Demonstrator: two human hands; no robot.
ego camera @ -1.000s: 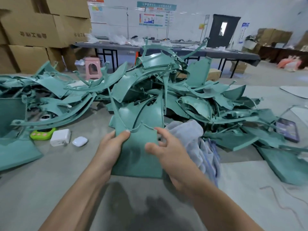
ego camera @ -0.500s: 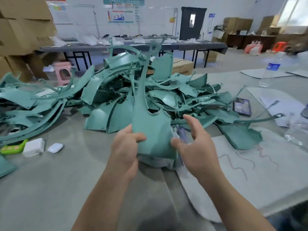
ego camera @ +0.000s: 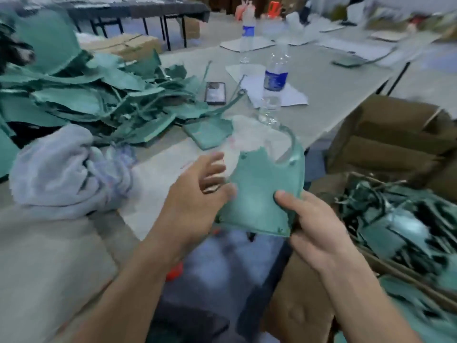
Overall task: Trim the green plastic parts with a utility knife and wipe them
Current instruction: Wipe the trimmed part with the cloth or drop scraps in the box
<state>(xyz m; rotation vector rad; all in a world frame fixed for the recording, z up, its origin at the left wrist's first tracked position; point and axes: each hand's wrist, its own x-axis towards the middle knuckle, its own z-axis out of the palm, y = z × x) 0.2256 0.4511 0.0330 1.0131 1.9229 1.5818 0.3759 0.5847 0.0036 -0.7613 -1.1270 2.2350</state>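
Close to the viewer, just past the near edge of a grey table (ego camera: 49, 268), two bare forearms reach forward; the right hand (ego camera: 314, 224) grasps the lower right corner of a flat green plastic part (ego camera: 257, 191), thumb on top and fingers curled beneath; the left hand (ego camera: 193, 204) is relaxed and unclenched, its fingers loosely spread beside the part's left edge and its thumb against that edge, though blur hides the exact contact; the part is held in the air off the table's edge, with a thin curved strip rising from its upper right corner.

To the right and lower down, an open cardboard box (ego camera: 301, 300) holds a jumble of green pieces (ego camera: 400, 226); on the table to the left lies a crumpled pale grey cloth (ego camera: 57, 174); behind it spreads a large heap of green parts (ego camera: 103, 95), with one flat piece (ego camera: 207, 131) lying apart at the heap's right edge.

Farther back, a dark phone (ego camera: 215, 93) lies flat just beside the heap; a clear water bottle (ego camera: 274, 87) with a blue label stands upright on a white paper sheet (ego camera: 291, 97); a second bottle (ego camera: 248, 33) stands well beyond it; dark-topped tables (ego camera: 138, 8) and a brown carton (ego camera: 128, 44) sit blurred in the distance.
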